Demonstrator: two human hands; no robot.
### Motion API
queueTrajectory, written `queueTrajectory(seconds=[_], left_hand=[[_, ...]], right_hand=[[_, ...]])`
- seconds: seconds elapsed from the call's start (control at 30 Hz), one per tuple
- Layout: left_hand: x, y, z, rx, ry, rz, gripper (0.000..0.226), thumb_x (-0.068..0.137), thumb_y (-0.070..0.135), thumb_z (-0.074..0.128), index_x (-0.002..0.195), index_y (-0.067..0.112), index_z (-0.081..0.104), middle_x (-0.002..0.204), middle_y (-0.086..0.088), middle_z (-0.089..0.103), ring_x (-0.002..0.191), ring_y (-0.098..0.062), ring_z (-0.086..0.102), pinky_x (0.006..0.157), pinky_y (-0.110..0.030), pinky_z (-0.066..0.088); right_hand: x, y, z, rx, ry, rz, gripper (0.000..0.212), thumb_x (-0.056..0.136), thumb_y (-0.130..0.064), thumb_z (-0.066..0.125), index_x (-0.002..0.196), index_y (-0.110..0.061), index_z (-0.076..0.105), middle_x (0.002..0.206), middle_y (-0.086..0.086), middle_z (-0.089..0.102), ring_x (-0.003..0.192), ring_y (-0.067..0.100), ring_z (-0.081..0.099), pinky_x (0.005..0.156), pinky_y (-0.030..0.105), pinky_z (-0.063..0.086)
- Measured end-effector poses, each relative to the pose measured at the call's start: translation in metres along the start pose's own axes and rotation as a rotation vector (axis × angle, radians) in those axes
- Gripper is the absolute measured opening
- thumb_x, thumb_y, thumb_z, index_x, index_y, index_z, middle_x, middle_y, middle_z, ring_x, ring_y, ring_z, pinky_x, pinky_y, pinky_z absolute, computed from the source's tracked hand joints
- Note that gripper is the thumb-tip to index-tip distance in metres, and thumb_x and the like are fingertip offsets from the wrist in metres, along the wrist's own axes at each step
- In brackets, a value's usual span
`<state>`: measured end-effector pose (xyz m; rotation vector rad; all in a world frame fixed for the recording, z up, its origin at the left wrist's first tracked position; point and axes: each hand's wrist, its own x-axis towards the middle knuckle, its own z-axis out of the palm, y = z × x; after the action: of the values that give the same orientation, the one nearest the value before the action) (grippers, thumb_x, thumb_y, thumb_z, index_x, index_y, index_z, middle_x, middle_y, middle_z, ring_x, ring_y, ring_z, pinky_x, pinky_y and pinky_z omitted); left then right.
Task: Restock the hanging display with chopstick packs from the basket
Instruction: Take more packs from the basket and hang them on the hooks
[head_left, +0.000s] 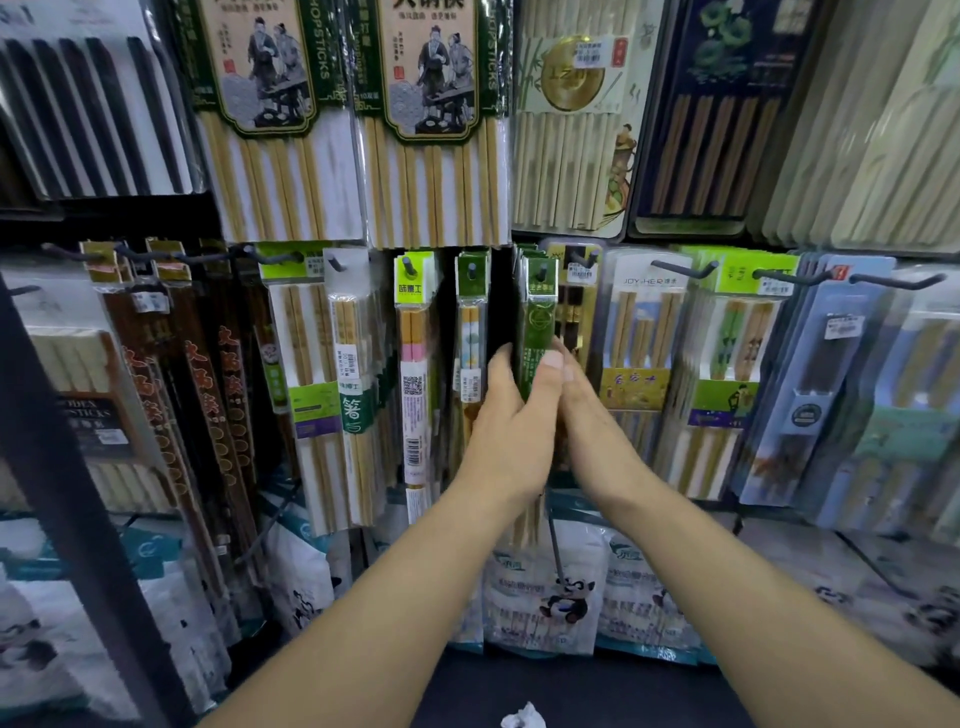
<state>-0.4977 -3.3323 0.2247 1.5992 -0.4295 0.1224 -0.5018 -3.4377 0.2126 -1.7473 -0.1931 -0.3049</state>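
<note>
From the head camera, both hands meet on a narrow green pack (537, 322) of chopsticks that hangs on a peg (543, 270) in the middle row of the display. The left hand (506, 426) grips it, with the thumb (550, 364) flat on the front and the fingers curled round the left edge. The right hand (587, 415) lies against the right edge, its fingers straight and pressed together. The print on the green pack is too blurred to read. Above hang two wide clear packs (431, 104) of pale chopsticks, with "CHOPSTICKS" running down their green borders. To the right, a pack (641, 332) reads "JOY HER" and holds light wooden pairs. To the left, a slim white pack (414, 395) carries a QR code and a barcode. Below stand white bags (545, 597) printed with a panda.
</note>
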Motion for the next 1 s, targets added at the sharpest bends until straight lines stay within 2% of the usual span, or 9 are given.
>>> queueTrajectory(seconds=[0.2, 0.3, 0.37, 0.47, 0.57, 0.67, 0.77, 0.87, 1.0], left_hand=[[0.023, 0.002, 0.004, -0.159, 0.012, -0.058, 0.084, 0.089, 0.076, 0.044, 0.161, 0.040, 0.021, 0.162, 0.013, 0.035, 0.140, -0.001, 0.032, 0.112, -0.029, 0.025], [0.027, -0.004, 0.006, -0.210, -0.005, -0.048, 0.078, 0.093, 0.072, 0.045, 0.161, 0.038, 0.025, 0.153, 0.022, 0.043, 0.122, 0.015, 0.043, 0.101, -0.017, 0.029], [0.026, -0.011, 0.005, -0.212, -0.008, -0.046, 0.079, 0.093, 0.072, 0.047, 0.160, 0.038, 0.025, 0.137, 0.035, 0.047, 0.107, 0.032, 0.045, 0.091, -0.005, 0.034], [0.017, -0.023, 0.003, -0.217, -0.029, -0.088, 0.098, 0.077, 0.085, 0.047, 0.161, 0.040, 0.022, 0.157, 0.026, 0.036, 0.135, 0.013, 0.034, 0.108, -0.018, 0.028], [0.005, -0.040, 0.008, -0.254, -0.050, -0.146, 0.109, 0.066, 0.095, 0.048, 0.160, 0.046, 0.021, 0.144, 0.035, 0.037, 0.123, 0.014, 0.035, 0.098, -0.019, 0.026], [-0.001, -0.054, 0.013, -0.273, -0.021, -0.162, 0.112, 0.059, 0.100, 0.052, 0.156, 0.052, 0.023, 0.113, 0.056, 0.041, 0.109, 0.030, 0.041, 0.102, -0.021, 0.027], [-0.003, -0.058, 0.011, -0.298, -0.022, -0.185, 0.098, 0.068, 0.090, 0.053, 0.155, 0.053, 0.025, 0.124, 0.045, 0.048, 0.121, 0.019, 0.045, 0.103, -0.022, 0.031], [-0.009, -0.064, 0.008, -0.272, -0.043, -0.183, 0.099, 0.069, 0.089, 0.051, 0.156, 0.052, 0.023, 0.121, 0.047, 0.043, 0.123, 0.016, 0.043, 0.103, -0.022, 0.031], [-0.021, -0.070, 0.009, -0.244, -0.081, -0.207, 0.096, 0.072, 0.089, 0.047, 0.157, 0.052, 0.023, 0.124, 0.049, 0.045, 0.122, 0.024, 0.041, 0.114, -0.025, 0.029]], right_hand=[[0.021, -0.002, 0.010, 0.062, 0.002, -0.017, 0.102, 0.065, -0.103, 0.028, 0.155, -0.056, 0.021, 0.154, -0.039, 0.025, 0.139, -0.017, 0.025, 0.119, 0.027, 0.022], [0.026, 0.002, 0.015, 0.106, 0.023, 0.004, 0.097, 0.071, -0.098, 0.026, 0.157, -0.052, 0.022, 0.165, -0.025, 0.023, 0.147, -0.008, 0.019, 0.126, 0.037, 0.017], [0.024, 0.008, 0.014, 0.137, 0.033, -0.016, 0.086, 0.078, -0.092, 0.027, 0.155, -0.055, 0.023, 0.161, -0.030, 0.029, 0.145, -0.011, 0.023, 0.122, 0.030, 0.022], [0.013, 0.021, 0.012, 0.158, 0.058, -0.004, 0.069, 0.089, -0.082, 0.025, 0.154, -0.056, 0.023, 0.133, -0.052, 0.041, 0.127, -0.029, 0.034, 0.105, 0.013, 0.032], [-0.001, 0.037, 0.020, 0.182, 0.038, 0.057, 0.074, 0.089, -0.082, 0.022, 0.157, -0.052, 0.020, 0.154, -0.035, 0.029, 0.142, -0.011, 0.026, 0.121, 0.030, 0.025], [-0.008, 0.044, 0.029, 0.212, 0.028, 0.108, 0.082, 0.084, -0.086, 0.022, 0.158, -0.050, 0.022, 0.164, -0.022, 0.024, 0.143, -0.007, 0.022, 0.120, 0.030, 0.022], [-0.008, 0.048, 0.028, 0.238, 0.061, 0.089, 0.083, 0.082, -0.086, 0.026, 0.157, -0.050, 0.026, 0.154, -0.035, 0.032, 0.140, -0.014, 0.028, 0.115, 0.022, 0.025], [-0.015, 0.057, 0.027, 0.204, 0.073, 0.036, 0.075, 0.084, -0.083, 0.027, 0.153, -0.053, 0.023, 0.121, -0.059, 0.043, 0.116, -0.036, 0.036, 0.092, -0.002, 0.034], [-0.026, 0.069, 0.032, 0.195, 0.044, 0.055, 0.089, 0.074, -0.092, 0.031, 0.154, -0.055, 0.027, 0.121, -0.054, 0.043, 0.110, -0.038, 0.038, 0.093, 0.004, 0.034]])
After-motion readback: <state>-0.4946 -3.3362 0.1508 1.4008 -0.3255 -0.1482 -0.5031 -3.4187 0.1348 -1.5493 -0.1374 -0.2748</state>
